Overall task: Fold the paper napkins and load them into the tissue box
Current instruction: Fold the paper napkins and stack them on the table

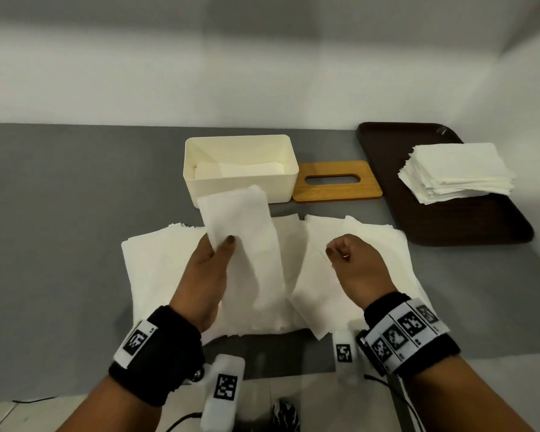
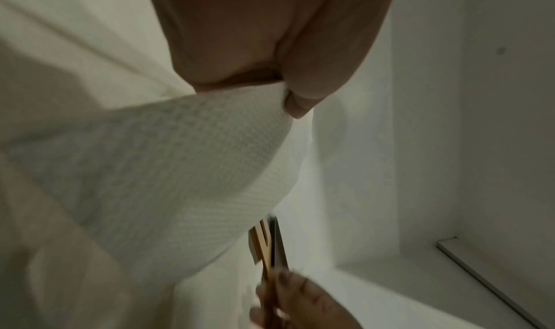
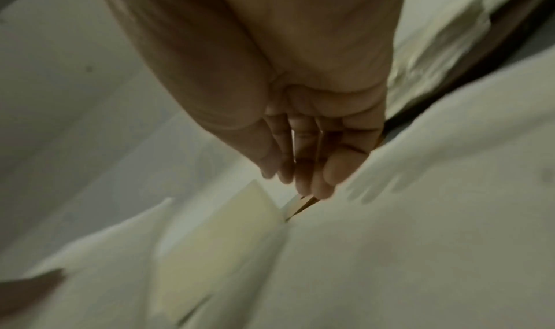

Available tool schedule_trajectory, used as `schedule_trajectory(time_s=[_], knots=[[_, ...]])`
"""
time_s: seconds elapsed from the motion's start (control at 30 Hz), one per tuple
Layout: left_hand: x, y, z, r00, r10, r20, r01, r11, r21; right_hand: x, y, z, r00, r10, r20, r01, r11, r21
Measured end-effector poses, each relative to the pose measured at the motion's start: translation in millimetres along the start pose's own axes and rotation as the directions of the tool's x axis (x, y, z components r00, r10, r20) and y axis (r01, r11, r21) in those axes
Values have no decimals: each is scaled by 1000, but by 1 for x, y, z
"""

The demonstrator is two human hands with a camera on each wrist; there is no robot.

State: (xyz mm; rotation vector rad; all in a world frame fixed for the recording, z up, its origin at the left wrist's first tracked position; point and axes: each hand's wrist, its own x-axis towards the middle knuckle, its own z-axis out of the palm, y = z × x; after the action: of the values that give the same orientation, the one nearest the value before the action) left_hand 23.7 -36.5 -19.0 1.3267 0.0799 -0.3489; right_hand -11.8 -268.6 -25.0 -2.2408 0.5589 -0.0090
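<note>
My left hand pinches a folded white napkin strip between thumb and fingers and holds it above the table, its far end in front of the tissue box. In the left wrist view the napkin hangs from the fingertips. The cream tissue box stands open with folded napkins lying flat inside. My right hand hovers over the spread napkins, fingers loosely curled and holding nothing.
The wooden lid with a slot lies right of the box. A dark brown tray at the far right carries a stack of unfolded napkins. A grey table surface extends to the left, with a white wall behind.
</note>
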Motion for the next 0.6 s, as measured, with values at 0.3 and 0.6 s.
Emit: schedule_trajectory(time_s=[0.3,0.6], knots=[[2,6,-27,998,-3,-57,5,999,39,9,-2,13,985,115,131,-34,863,-503],[-2,11,-21,998,-47,-36,49,998,33,11,-3,13,988,-33,150,75,955,-287]])
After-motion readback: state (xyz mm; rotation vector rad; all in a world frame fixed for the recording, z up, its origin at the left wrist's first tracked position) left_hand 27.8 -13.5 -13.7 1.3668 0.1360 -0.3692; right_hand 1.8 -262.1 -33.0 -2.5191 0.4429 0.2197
